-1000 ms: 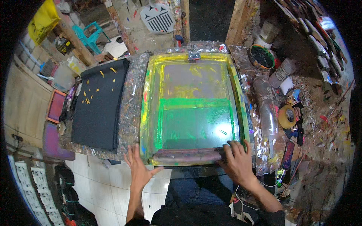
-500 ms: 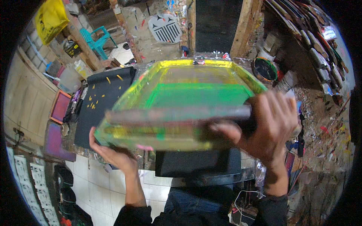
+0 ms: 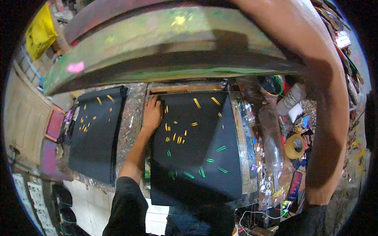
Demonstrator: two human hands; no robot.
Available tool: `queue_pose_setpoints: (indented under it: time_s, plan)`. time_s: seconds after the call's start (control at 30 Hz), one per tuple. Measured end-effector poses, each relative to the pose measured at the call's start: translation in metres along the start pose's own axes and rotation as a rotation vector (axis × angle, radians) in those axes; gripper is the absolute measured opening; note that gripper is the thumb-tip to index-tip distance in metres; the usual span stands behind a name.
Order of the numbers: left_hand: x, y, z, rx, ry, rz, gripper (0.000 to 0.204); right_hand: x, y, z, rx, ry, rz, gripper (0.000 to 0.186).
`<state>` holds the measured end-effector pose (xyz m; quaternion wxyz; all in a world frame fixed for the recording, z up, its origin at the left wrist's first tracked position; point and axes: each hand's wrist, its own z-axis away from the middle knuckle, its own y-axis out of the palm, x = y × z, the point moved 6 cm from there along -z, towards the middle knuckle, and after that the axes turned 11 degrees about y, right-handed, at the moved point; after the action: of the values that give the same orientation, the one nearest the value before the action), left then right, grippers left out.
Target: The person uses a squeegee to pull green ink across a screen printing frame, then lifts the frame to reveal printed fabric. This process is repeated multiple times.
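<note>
A black cloth panel (image 3: pixel 189 153) lies flat on the bench before me, printed with small yellow strokes and, lower down, green ones. At its upper left edge, my left hand (image 3: pixel 152 113) has its fingers bent together on the panel's margin. Above the panel a screen-printing frame (image 3: pixel 134 43) is raised and tilted close to the view, its pale wood smeared yellow, green and pink. My right forearm arches up the right side to the top of the frame. The right hand itself is beyond the picture's upper edge.
To the left lies a stack of black panels (image 3: pixel 96 133) with yellow strokes. On the right are a paint bucket (image 3: pixel 271 85), a pale bottle (image 3: pixel 290 99), a tape roll (image 3: pixel 294 146) and a phone-like dark slab (image 3: pixel 294 185). A white cable (image 3: pixel 260 213) hangs below.
The screen frame has swung up from the bench, uncovering the printed panel. My left hand has left the frame's corner for the panel's edge. My right hand, earlier holding a squeegee, has gone out of view.
</note>
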<state>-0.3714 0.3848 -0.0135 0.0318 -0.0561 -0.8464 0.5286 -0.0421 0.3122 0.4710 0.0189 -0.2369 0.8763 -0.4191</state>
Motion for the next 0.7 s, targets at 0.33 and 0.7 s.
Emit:
queue_pose_setpoints:
  time_s: [0.33, 0.7]
  plan:
    - [-0.005, -0.046, -0.037, 0.153, -0.207, 0.482, 0.051, 0.004, -0.012, -0.024, 0.217, 0.018, -0.002, 0.088]
    - [0.225, -0.37, 0.314, -0.947, -0.655, 0.269, 0.036, -0.002, -0.011, -0.033, 0.136, -0.073, -0.04, 0.092]
